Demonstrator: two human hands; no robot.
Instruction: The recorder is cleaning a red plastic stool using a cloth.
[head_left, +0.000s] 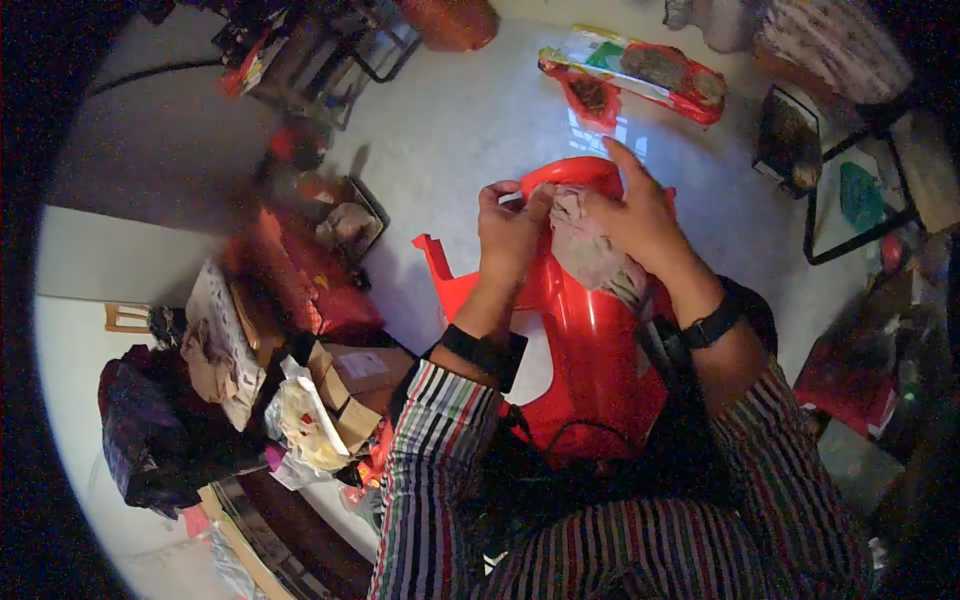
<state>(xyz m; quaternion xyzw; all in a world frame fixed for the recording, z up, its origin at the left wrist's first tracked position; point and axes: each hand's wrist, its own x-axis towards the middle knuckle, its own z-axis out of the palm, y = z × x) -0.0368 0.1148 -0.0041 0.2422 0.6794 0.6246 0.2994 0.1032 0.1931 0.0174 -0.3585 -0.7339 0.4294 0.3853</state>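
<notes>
A red plastic piece of furniture (581, 330), apparently a chair or stool, is tilted in front of me, one leg pointing left. At its rounded upper end, my left hand (510, 229) grips the rim with thumb and curled fingers. A crumpled pale pinkish-grey cloth (589, 251) lies against the red plastic beside that thumb. My right hand (637, 214) holds the cloth between thumb and palm, with its index finger stretched out past the rim. Part of the cloth hangs down below the right hand.
Beyond the furniture, plastic packaging (652, 71) with brown contents lies on the pale floor (442, 112). At left are an open cardboard box (352, 375), a red bag (315, 277) and a dark bundle (161, 427). A black metal frame (855, 244) stands at right.
</notes>
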